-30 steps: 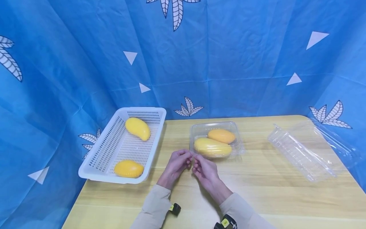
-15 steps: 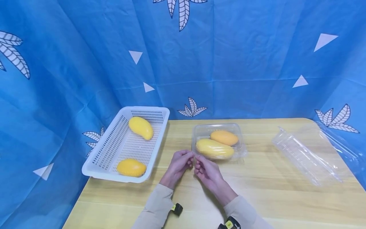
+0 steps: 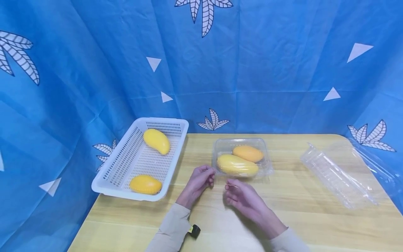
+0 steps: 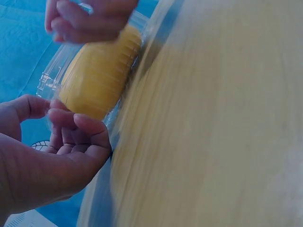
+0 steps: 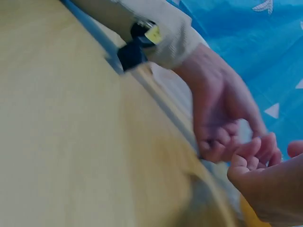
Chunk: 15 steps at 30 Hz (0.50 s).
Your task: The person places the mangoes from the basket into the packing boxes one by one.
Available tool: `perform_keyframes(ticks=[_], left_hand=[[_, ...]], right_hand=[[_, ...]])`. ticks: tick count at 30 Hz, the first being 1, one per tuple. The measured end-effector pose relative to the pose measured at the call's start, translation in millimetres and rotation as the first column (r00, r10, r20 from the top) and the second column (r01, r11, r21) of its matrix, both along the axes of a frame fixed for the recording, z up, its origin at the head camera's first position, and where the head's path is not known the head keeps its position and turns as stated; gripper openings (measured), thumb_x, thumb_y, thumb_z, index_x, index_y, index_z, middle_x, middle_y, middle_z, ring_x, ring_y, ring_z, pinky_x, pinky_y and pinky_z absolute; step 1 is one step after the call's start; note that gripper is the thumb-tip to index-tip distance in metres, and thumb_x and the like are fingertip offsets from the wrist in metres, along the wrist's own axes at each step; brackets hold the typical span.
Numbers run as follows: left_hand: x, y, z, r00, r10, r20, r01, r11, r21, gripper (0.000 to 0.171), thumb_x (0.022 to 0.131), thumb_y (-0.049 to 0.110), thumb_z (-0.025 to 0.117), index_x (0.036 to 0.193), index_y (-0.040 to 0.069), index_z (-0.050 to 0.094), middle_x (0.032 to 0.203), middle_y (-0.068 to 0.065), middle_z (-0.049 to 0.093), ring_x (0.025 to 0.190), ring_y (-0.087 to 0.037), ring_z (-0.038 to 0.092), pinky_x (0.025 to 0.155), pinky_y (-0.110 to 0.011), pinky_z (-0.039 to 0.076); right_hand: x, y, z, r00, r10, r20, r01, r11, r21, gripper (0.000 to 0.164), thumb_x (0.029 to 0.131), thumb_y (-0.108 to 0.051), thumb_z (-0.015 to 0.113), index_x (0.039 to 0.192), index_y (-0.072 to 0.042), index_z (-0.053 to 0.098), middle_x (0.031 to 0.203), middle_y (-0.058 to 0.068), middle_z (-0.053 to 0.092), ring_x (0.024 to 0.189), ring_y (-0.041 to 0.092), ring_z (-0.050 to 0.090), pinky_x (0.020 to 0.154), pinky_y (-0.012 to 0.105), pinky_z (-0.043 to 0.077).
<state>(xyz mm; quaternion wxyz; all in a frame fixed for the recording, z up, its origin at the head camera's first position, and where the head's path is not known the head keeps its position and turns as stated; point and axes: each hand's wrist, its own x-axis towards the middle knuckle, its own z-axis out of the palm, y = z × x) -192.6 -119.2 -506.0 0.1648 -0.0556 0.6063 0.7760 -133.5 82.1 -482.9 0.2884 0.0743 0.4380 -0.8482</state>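
Observation:
A lidded clear plastic clamshell box [image 3: 266,154] stands mid-table in the head view, with a yellow mango [image 3: 237,165] in front and an orange mango [image 3: 248,153] behind it inside. My left hand [image 3: 198,180] pinches the box's near left corner between thumb and forefinger, the other fingers curled under, as the left wrist view shows. Just off the box's front edge, my right hand [image 3: 244,197] hangs with loosely bent fingers and holds nothing. In the left wrist view the right hand [image 4: 92,21] passes above the box.
A white perforated basket [image 3: 108,180] on the left bears a yellow mango [image 3: 156,141] and an orange-yellow mango [image 3: 146,184]. Empty clear plastic boxes [image 3: 333,173] lie at the table's right edge. Behind the wooden table [image 3: 302,217] hangs a blue patterned cloth [image 3: 270,70].
My right hand has let go near the box's front left corner and drawn back to the right. The left hand stays at the corner. The head view has shifted slightly.

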Motion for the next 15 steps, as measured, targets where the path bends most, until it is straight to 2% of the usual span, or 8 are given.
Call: perform_keyframes(ticks=[4, 6, 8, 10, 12, 15], left_hand=[[-0.3, -1, 0.2, 1.000, -0.015, -0.009, 0.015, 1.000, -0.018, 0.008, 0.094, 0.003, 0.062, 0.090, 0.008, 0.060, 0.078, -0.004, 0.061, 0.063, -0.012, 0.053, 0.057, -0.023, 0.048], [-0.4, -1, 0.3, 1.000, -0.014, -0.014, 0.014, 0.999, -0.031, 0.006, 0.094, 0.003, 0.062, 0.092, 0.007, 0.059, 0.079, -0.005, 0.062, 0.064, -0.012, 0.054, 0.057, -0.023, 0.049], [-0.6, -1, 0.3, 1.000, -0.006, -0.016, 0.006, 0.999, -0.042, 0.004, 0.094, 0.003, 0.063, 0.094, 0.006, 0.060, 0.080, -0.006, 0.063, 0.066, -0.013, 0.056, 0.057, -0.023, 0.050], [-0.1, -1, 0.6, 1.000, 0.003, -0.019, -0.004, 0.998, -0.058, 0.006, 0.094, 0.004, 0.065, 0.098, 0.003, 0.060, 0.082, -0.007, 0.065, 0.069, -0.014, 0.059, 0.058, -0.024, 0.051], [0.3, -1, 0.8, 1.000, 0.009, -0.023, -0.011, 0.997, -0.079, 0.011, 0.094, 0.006, 0.066, 0.102, 0.001, 0.061, 0.085, -0.008, 0.067, 0.073, -0.016, 0.062, 0.060, -0.024, 0.052], [0.7, 0, 1.7, 0.999, 0.013, -0.035, -0.017, 0.994, -0.110, 0.014, 0.095, 0.008, 0.067, 0.105, 0.000, 0.062, 0.088, -0.009, 0.068, 0.079, -0.018, 0.064, 0.064, -0.026, 0.055]], right_hand=[[2.9, 24, 17.5, 0.985, 0.043, -0.165, -0.034, 0.998, 0.058, 0.014, 0.105, -0.019, 0.056, 0.109, -0.013, 0.068, 0.105, 0.000, 0.065, 0.095, 0.014, 0.061, 0.092, 0.029, 0.052], [2.6, 33, 28.1, 0.971, 0.037, -0.238, -0.006, 0.992, 0.127, 0.015, 0.105, -0.018, 0.056, 0.111, -0.010, 0.067, 0.103, 0.000, 0.065, 0.093, 0.014, 0.062, 0.090, 0.029, 0.053], [3.0, 41, 38.9, 0.946, 0.037, -0.321, 0.043, 0.970, 0.239, 0.021, 0.104, -0.017, 0.058, 0.117, -0.002, 0.064, 0.105, 0.005, 0.066, 0.093, 0.016, 0.063, 0.089, 0.031, 0.055], [4.4, 49, 50.1, 0.920, 0.037, -0.389, 0.115, 0.925, 0.362, 0.029, 0.103, -0.016, 0.061, 0.121, 0.006, 0.059, 0.106, 0.011, 0.065, 0.093, 0.019, 0.064, 0.086, 0.032, 0.057], [6.2, 59, 59.6, 0.880, 0.054, -0.473, 0.190, 0.871, 0.452, 0.034, 0.102, -0.015, 0.062, 0.124, 0.011, 0.057, 0.106, 0.016, 0.066, 0.092, 0.021, 0.065, 0.083, 0.032, 0.059], [8.3, 76, 71.5, 0.811, 0.097, -0.577, 0.292, 0.787, 0.543, 0.033, 0.103, -0.016, 0.062, 0.125, 0.009, 0.059, 0.105, 0.016, 0.069, 0.090, 0.022, 0.067, 0.080, 0.032, 0.059]])
